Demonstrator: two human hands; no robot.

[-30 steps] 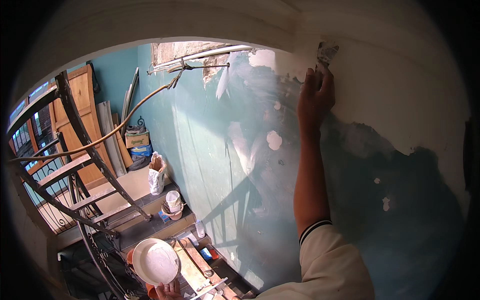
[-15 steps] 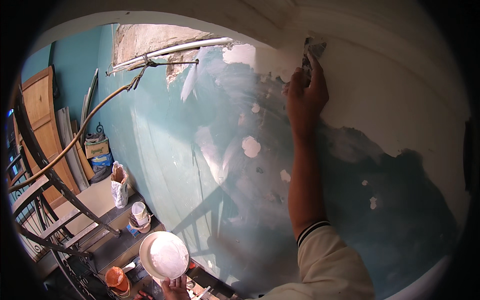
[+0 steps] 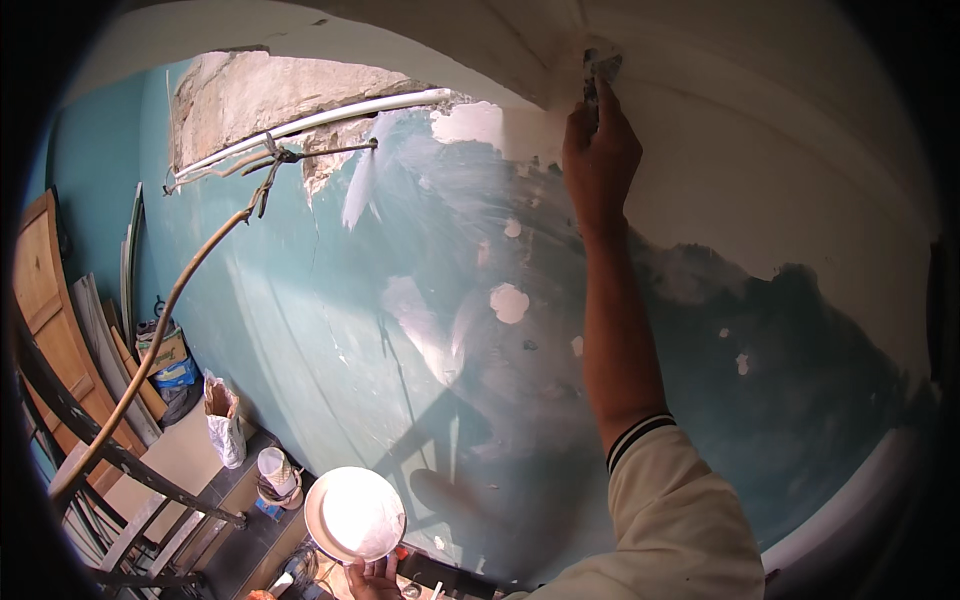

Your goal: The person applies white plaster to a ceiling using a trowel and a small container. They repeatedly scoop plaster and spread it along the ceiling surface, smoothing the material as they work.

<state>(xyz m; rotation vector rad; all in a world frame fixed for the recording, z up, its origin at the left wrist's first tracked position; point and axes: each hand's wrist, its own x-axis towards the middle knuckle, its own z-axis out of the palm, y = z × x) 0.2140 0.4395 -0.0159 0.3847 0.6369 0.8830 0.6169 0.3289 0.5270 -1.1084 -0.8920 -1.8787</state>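
Currently the scraper (image 3: pixel 606 66) is at the pale upper wall (image 3: pixel 720 200), near the beam (image 3: pixel 465 50), the right hand (image 3: pixel 603 155) clamped round its handle. Well below, the left hand (image 3: pixel 374 580) grips the near edge of the bowl (image 3: pixel 322 538) of white paste (image 3: pixel 358 512). Leftward, a bag (image 3: pixel 226 430) stands beside the teal wall (image 3: pixel 310 330).

Bowl (image 3: pixel 317 528) lower left, scraper (image 3: pixel 607 66) upper right

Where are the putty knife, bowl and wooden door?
Putty knife (image 3: pixel 607 67), head view: on its blade.
Bowl (image 3: pixel 313 518), head view: on its left rim.
Wooden door (image 3: pixel 58 315), head view: on its front face.
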